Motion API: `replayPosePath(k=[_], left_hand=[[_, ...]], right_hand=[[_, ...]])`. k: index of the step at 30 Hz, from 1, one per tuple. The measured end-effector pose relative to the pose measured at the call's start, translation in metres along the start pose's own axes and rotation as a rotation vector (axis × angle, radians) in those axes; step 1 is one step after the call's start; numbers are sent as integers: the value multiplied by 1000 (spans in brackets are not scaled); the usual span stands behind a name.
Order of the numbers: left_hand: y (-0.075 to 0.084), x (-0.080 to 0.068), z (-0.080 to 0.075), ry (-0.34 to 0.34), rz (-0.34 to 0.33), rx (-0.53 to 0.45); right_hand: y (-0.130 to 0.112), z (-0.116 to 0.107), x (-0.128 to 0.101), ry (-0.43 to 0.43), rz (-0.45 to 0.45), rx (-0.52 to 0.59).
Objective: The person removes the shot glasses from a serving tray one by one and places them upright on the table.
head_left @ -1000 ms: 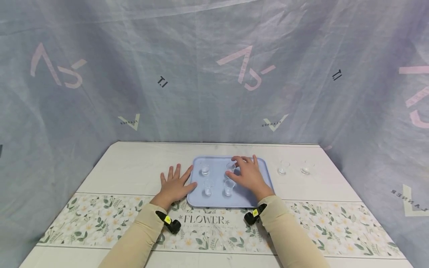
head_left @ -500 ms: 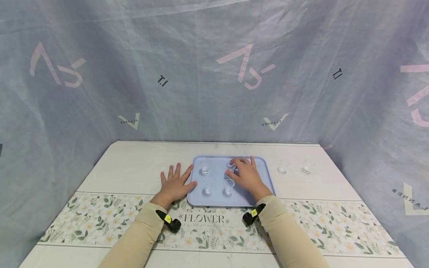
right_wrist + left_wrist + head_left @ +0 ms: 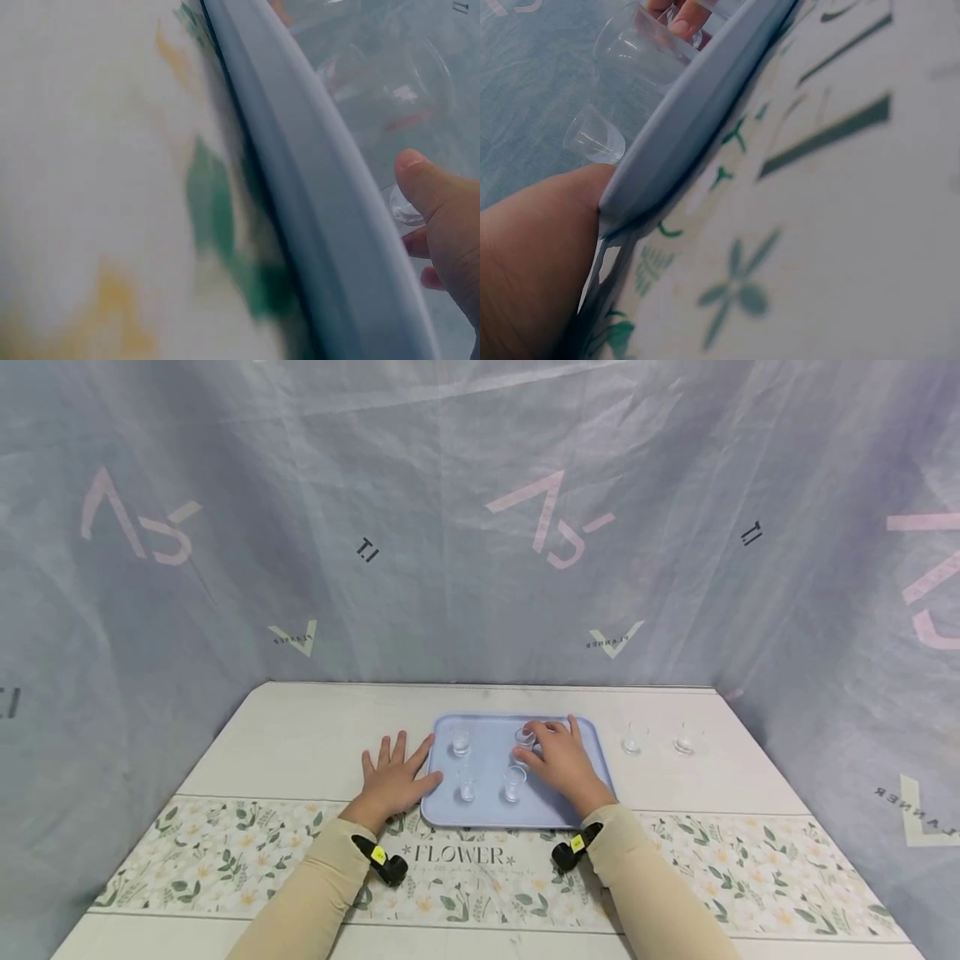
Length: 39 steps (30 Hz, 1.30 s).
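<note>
A tray (image 3: 577, 806) sits near the middle of a table (image 3: 300, 727). Four small cups stand on it in two rows: back left (image 3: 460, 742), back right (image 3: 524, 737), front left (image 3: 467, 782), front right (image 3: 513, 782). The left hand (image 3: 392, 779) lies flat against the tray's left edge. The right hand (image 3: 561, 758) rests on the tray, fingers apparently at the back right cup. Two more cups (image 3: 632, 737) (image 3: 684, 738) stand on the table right of the tray.

"FLOWER" on the floral table runner (image 3: 480, 868); perhaps mirrored "PLANNER" on backdrop (image 3: 613, 642).

Right hand (image 3: 561, 762) pinches a small glass (image 3: 524, 737) on the blue tray (image 3: 551, 811).
</note>
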<state>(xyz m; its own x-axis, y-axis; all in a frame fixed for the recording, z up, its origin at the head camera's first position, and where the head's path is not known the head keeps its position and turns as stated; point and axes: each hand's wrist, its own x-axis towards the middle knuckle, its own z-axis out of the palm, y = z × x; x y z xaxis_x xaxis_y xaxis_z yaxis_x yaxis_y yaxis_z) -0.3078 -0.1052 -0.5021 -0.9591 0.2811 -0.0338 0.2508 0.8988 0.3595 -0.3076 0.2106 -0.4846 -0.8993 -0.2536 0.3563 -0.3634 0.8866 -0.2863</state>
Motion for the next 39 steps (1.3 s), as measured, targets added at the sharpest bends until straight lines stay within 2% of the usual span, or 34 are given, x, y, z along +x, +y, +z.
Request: replayPosePath(k=[9, 19, 26, 39], left_hand=[[1, -2, 1, -2, -5, 2], [2, -2, -1, 4, -3, -3], [0, 0, 2, 7, -6, -19], [1, 0, 0, -3, -14, -1]], right_hand=[[31, -15, -24, 72, 28, -4], [67, -42, -53, 198, 37, -6], [86, -60, -71, 285, 44, -13], [134, -80, -107, 361, 140, -21]])
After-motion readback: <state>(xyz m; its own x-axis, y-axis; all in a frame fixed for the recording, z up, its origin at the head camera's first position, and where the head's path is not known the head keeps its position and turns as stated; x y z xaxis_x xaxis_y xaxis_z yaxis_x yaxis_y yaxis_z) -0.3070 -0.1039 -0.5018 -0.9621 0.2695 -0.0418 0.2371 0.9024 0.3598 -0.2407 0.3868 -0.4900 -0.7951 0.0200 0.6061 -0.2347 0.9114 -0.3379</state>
